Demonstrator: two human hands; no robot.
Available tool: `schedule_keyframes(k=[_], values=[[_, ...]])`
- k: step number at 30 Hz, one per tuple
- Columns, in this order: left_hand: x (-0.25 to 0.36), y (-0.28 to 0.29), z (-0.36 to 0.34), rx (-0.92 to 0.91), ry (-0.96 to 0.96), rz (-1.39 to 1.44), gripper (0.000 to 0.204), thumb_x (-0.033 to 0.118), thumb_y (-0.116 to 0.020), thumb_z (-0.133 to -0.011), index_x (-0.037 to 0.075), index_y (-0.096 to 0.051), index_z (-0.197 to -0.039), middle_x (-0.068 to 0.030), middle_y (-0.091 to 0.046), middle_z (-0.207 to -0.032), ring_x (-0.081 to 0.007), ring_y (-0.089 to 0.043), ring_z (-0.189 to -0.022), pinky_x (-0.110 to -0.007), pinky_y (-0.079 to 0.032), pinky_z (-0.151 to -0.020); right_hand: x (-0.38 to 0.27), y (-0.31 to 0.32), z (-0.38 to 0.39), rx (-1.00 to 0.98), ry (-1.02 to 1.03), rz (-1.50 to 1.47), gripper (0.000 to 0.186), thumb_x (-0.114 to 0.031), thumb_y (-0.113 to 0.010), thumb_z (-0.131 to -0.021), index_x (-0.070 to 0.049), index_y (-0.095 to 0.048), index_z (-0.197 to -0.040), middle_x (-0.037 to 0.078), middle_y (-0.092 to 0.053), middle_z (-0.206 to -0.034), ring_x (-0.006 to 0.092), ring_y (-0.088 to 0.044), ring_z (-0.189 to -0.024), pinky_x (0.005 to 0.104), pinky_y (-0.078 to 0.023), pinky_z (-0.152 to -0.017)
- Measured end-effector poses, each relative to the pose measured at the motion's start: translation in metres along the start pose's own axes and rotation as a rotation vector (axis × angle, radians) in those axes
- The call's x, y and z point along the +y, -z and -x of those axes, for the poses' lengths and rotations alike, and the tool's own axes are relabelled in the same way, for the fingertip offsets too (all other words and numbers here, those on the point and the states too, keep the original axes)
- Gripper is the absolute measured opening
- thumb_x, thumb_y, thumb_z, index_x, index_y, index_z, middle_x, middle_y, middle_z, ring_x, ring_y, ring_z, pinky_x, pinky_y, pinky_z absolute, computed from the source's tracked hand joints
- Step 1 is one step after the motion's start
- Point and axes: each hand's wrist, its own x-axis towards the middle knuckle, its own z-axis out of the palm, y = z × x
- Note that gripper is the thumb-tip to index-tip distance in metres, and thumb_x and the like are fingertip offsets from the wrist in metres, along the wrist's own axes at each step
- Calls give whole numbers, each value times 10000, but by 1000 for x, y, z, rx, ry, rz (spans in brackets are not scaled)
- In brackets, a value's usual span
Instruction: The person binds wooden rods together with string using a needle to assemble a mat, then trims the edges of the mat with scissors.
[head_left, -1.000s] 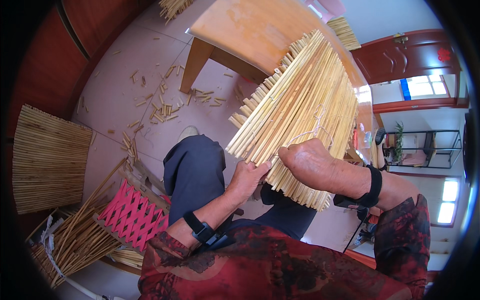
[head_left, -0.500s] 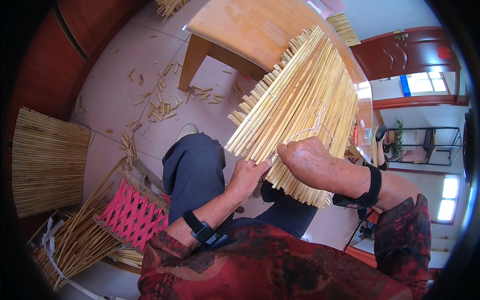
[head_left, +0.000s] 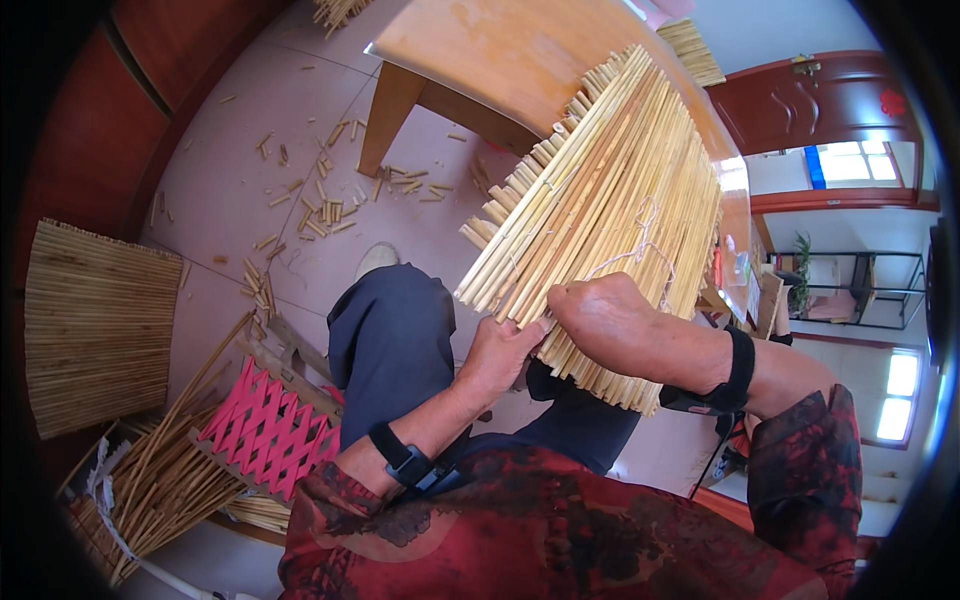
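Note:
A mat of pale reed stalks (head_left: 625, 230) bound with thin string leans across the table edge toward my lap. My left hand (head_left: 500, 355) grips its lower near corner, thumb on top and fingers underneath. Closed in a fist, my right hand (head_left: 605, 310) is against the mat just right of the left one. A light, pinkish string (head_left: 640, 245) loops loosely over the stalks and runs to my right hand; the fingertips are hidden. Thicker cut stalk ends (head_left: 500, 205) stick out from under the mat's left side.
The wooden table (head_left: 470, 50) extends beyond the mat. Cut reed pieces (head_left: 325, 210) litter the tiled floor. At left, another reed mat (head_left: 100, 320) leans against a cabinet. Loose stalks (head_left: 160, 490) lie beside a stool with pink webbing (head_left: 270, 425), close to my left knee.
My right hand has shifted slightly left, closer to the left hand, at the mat's lower edge. The left hand keeps its hold, and the view has moved slightly.

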Motion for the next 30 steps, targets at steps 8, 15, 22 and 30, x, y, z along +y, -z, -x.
schedule_keyframes(k=[8, 15, 22, 30], values=[[4, 1, 0, -17, 55, -84, 311, 145, -551, -841, -16, -504, -1103, -51, -590, -965, -87, -563, -823, -228, -463, -712, -10, -2, -2, 4, -55, 67, 109, -73, -551, -677, 20, -527, -729, 150, -582, -585, 268, -618, -546, 356, -487, -460], [6, -2, 1, -59, 22, 38, 340, 182, -557, -838, 29, -486, -1133, -45, -581, -980, -128, -580, -843, -277, -477, -749, -6, 19, 7, -27, -46, 26, 111, -85, -510, -727, 4, -483, -788, 152, -587, -648, 308, -612, -604, 376, -485, -502], [-1, 1, -4, -38, 46, 27, 326, 174, -566, -833, 23, -501, -1115, -37, -579, -982, -113, -570, -851, -252, -473, -744, -14, 14, 1, -59, -106, 24, 116, -87, -519, -721, 13, -504, -777, 171, -591, -644, 312, -617, -610, 382, -492, -519], [-3, -3, -1, 13, -12, 14, 303, 150, -550, -840, -3, -507, -1098, -38, -582, -965, -105, -566, -845, -241, -469, -734, -16, 5, 2, 8, -177, -74, 125, -73, -516, -717, 40, -494, -766, 196, -588, -627, 322, -613, -602, 390, -486, -513]])
